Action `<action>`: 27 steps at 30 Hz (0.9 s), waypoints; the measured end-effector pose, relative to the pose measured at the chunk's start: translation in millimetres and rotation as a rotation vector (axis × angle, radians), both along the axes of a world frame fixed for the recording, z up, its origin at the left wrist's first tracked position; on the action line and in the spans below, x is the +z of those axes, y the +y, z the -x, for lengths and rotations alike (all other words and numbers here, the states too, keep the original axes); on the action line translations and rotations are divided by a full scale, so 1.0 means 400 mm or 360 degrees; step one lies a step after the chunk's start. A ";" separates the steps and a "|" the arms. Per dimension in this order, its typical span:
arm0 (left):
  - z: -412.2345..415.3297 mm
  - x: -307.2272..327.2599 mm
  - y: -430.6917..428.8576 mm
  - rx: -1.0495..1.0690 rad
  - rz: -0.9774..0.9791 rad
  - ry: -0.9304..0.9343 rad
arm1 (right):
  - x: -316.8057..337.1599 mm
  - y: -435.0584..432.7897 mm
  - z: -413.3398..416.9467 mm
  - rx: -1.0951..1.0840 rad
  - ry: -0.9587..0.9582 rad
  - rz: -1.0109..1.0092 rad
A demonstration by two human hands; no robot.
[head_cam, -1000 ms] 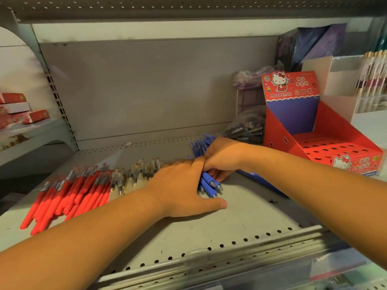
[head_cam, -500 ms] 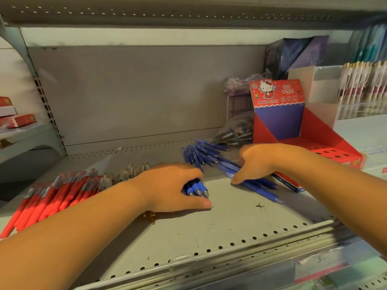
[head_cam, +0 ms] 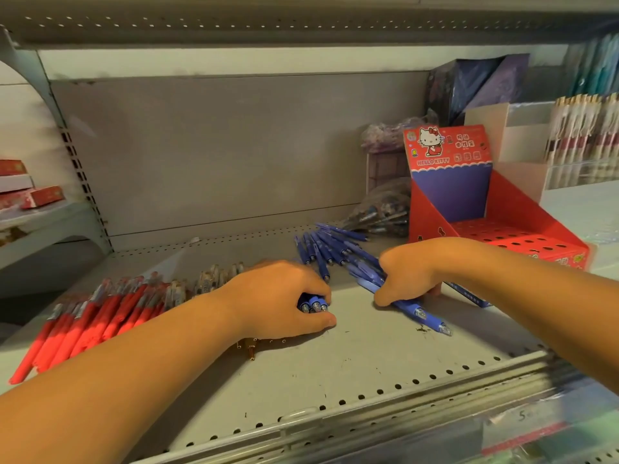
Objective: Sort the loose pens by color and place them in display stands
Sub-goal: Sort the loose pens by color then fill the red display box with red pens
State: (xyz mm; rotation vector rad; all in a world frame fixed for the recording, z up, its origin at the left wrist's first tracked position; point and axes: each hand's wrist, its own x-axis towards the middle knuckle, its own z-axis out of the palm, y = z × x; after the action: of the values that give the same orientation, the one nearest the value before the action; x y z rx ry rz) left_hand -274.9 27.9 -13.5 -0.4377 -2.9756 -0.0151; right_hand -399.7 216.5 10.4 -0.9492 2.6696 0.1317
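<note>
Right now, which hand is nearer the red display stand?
Right. The right hand grips loose pens just left of the display stand; the left hand holds a pen bundle farther left.

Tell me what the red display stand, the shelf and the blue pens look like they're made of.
Red display stand: likely printed cardboard, slightly glossy; thin folded panels, punched holes.
Shelf: probably painted sheet metal, matte grey; perforated rows, scuffs.
Blue pens: seemingly plastic, smooth matte barrels with clear tips.
</note>
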 end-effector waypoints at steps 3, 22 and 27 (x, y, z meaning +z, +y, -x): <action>-0.002 0.002 0.002 -0.0003 -0.0015 -0.0037 | -0.009 -0.010 -0.013 0.0110 0.0087 -0.0051; -0.006 -0.027 0.058 0.0206 0.0139 0.0279 | -0.024 -0.114 -0.013 -0.0219 -0.0606 0.0877; -0.003 -0.026 0.051 0.0309 0.0083 0.0208 | -0.021 -0.082 -0.023 -0.0032 -0.0602 0.0875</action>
State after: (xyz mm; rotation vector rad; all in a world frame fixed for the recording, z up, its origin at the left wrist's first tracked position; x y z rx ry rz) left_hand -273.9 48.3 -24.1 -0.1476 -2.8800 0.1069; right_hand -390.4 183.6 2.1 -0.9722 2.3867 -0.7454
